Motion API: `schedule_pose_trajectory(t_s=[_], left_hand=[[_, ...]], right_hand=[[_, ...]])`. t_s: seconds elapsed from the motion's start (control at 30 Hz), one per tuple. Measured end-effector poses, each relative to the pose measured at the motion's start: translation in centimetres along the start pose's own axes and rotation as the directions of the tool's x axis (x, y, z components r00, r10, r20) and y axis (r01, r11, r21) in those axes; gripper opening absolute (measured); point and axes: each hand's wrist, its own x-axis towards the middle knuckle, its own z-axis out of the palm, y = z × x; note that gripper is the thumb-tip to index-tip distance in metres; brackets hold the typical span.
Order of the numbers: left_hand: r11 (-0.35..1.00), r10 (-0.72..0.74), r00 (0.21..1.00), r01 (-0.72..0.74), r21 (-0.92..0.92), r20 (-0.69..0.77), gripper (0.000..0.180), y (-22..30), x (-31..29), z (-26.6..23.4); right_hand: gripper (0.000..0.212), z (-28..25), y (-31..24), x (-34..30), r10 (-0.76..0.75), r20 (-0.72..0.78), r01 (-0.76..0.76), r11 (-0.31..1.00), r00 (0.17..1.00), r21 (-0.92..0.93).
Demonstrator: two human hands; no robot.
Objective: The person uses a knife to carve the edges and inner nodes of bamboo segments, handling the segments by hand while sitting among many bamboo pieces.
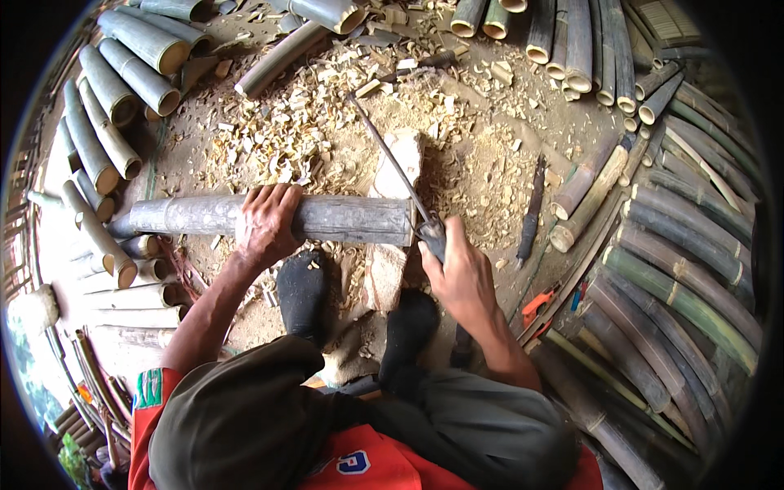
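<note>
Your left hand [269, 220] clamps the bamboo culm [351, 219] across the wooden block [384, 276], your right hand [462, 273] grips the long-bladed tool [391, 157], and slack left-hand pressure could let the culm roll, deflecting the tool.

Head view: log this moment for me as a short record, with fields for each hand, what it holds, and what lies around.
Left hand: gripping the tube from above
Right hand: around the blade tool's dark handle
Tube: grey bamboo, lying sideways, right part across the block
Blade tool: long, thin, slanting away up-left past the tube's right end; contact unclear
Ground: wood chips beyond the tube
Left side: cut bamboo
Right side: longer poles
</note>
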Motion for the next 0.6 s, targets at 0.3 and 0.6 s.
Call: schedule_pose_trajectory(t_s=[0.3, 0.6], left_hand=[[1.0, 0.016, 0.999, -0.015, 0.026, -0.041, 0.044, 0.1, 0.7, 0.3], [0.997, 0.056, 0.993, -0.05, 0.06, -0.106, 0.049, 0.6, 0.3, 0.4]], right_hand=[[0.03, 1.8, 3.5, 1.3, 0.193, 0.099, -0.179, 0.975, 0.976, -0.133], [0.028, 1.8, 3.0, -1.0, -0.078, -0.165, 0.092, 0.992, 0.983, 0.081]])
